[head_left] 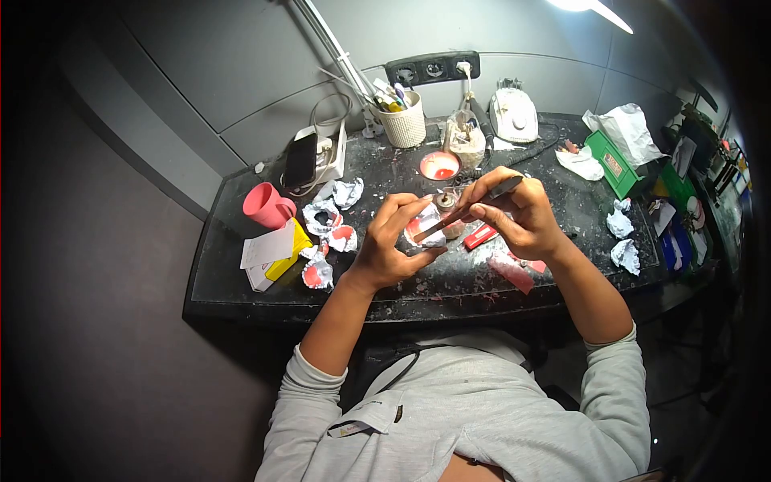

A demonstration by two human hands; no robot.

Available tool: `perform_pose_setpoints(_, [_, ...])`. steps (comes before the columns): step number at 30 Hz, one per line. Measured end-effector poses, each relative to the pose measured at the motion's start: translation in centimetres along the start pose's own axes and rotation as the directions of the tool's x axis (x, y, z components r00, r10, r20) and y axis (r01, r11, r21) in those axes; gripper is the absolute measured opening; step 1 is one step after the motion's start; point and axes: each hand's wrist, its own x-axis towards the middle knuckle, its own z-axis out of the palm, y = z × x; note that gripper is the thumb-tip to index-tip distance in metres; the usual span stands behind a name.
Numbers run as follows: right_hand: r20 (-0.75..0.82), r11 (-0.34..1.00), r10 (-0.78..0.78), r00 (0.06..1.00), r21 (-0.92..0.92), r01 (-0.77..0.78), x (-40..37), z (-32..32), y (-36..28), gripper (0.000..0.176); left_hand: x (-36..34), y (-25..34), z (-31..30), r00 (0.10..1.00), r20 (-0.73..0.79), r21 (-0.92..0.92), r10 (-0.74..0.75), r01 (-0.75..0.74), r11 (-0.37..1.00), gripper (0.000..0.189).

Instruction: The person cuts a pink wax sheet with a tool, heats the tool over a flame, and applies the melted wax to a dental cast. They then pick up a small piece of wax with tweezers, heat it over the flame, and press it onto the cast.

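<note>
Between its thumb and fingers, my left hand (391,247) holds a white dental cast (426,225) with pink material on it. My right hand (518,215) grips a thin tool with a dark handle (504,189), and the tool's tip touches or lies just over the pink part of the cast. Just behind the cast stands a small burner (446,201), partly hidden by my right hand. A red box (480,236) lies below my right fingers, and a pink sheet (511,271) rests nearer the table's front edge.
A pink mug (268,206), several casts (323,217) and a yellow box (289,251) stand left. Behind are a phone (301,161), a pen cup (401,122) and a red bowl (440,166). A green box (614,166) and more casts (625,255) lie right.
</note>
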Motion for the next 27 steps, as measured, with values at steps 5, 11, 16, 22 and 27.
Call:
perform_pose_setpoints(5, [-0.011,0.999,0.048,0.999,0.021,-0.047,-0.1,0.1,-0.1,0.012,0.0,0.2,-0.1,1.000,0.029,-0.006,0.011,-0.010,1.000,0.073])
perform_pose_setpoints(11, [0.006,1.000,0.013,1.000,-0.002,-0.013,0.1,-0.1,-0.3,0.011,0.1,0.5,-0.3,0.998,0.062,-0.050,0.019,-0.016,0.999,0.074])
perform_pose_setpoints(16, [0.023,0.997,0.019,1.000,-0.071,-0.018,0.3,0.0,-0.6,0.009,0.0,0.5,-0.3,0.997,0.075,-0.066,0.018,-0.013,0.998,0.074])
perform_pose_setpoints(22, [-0.017,0.991,0.059,0.998,0.125,-0.056,-0.1,0.2,0.2,0.012,0.0,0.4,-0.4,0.997,0.076,-0.053,0.023,-0.019,0.998,0.074])
perform_pose_setpoints(27, [-0.020,0.983,0.078,0.997,0.170,-0.074,-0.1,0.1,0.4,0.013,0.0,0.6,-0.5,0.997,0.082,-0.051,-0.011,0.016,0.999,0.073])
